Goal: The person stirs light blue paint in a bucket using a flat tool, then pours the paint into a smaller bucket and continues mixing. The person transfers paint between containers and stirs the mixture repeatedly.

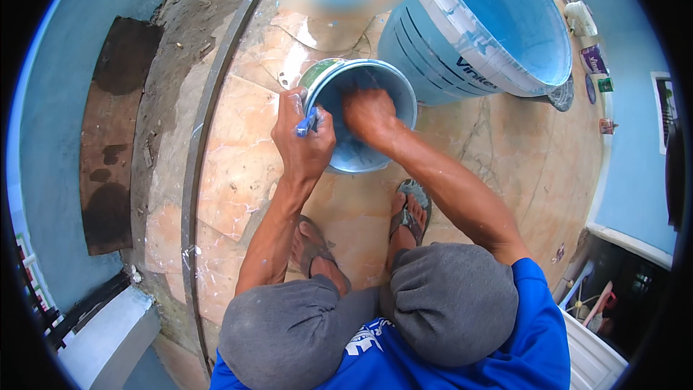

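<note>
Between my feet and the big tub stands a small paint bucket (377,165), tilted so its light-blue coated inside shows. At its left rim my left hand (303,133) is closed, gripping the bucket's side. A short blue piece (307,122) sticks out between its fingers; I cannot tell whether it belongs to the bucket. My right hand (368,115) reaches down inside the bucket, its fingers curled. Whatever it holds there is hidden. Just beyond, to the right, is a large blue tub (426,50) with a white, paint-streaked rim.
Cracked, paint-spotted tiles (462,152) cover the floor. A dark raised strip (206,123) runs along the left, with a brown board (108,152) past it. Small containers (593,59) line the right wall. A dark flat object (561,94) lies by the tub. My sandalled feet (410,213) are near.
</note>
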The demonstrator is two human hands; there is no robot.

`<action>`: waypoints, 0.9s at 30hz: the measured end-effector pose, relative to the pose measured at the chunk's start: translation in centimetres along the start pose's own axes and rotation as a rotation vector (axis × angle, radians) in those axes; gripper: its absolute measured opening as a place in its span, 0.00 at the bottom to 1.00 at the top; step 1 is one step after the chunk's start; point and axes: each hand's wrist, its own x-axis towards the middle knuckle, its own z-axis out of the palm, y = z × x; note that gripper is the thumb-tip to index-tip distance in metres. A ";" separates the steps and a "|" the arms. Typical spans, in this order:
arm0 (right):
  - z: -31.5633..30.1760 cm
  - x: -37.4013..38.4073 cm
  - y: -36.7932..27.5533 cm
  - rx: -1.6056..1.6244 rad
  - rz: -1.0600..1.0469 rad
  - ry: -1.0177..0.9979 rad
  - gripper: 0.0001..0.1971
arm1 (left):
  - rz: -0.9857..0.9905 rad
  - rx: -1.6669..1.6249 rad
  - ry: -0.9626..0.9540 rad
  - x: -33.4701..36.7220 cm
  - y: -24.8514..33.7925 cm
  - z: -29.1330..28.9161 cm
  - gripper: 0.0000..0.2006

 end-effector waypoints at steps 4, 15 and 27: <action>1.7 -1.1 0.8 0.044 0.032 -0.018 0.10 | -0.035 0.001 0.007 0.2 -0.2 0.3 0.13; 0.5 -2.9 -0.1 -0.011 0.063 -0.221 0.11 | -0.075 -0.015 0.003 0.2 0.4 0.3 0.14; -0.8 0.4 3.2 -0.015 0.037 0.057 0.11 | -0.046 -0.044 -0.076 -0.2 1.6 0.4 0.18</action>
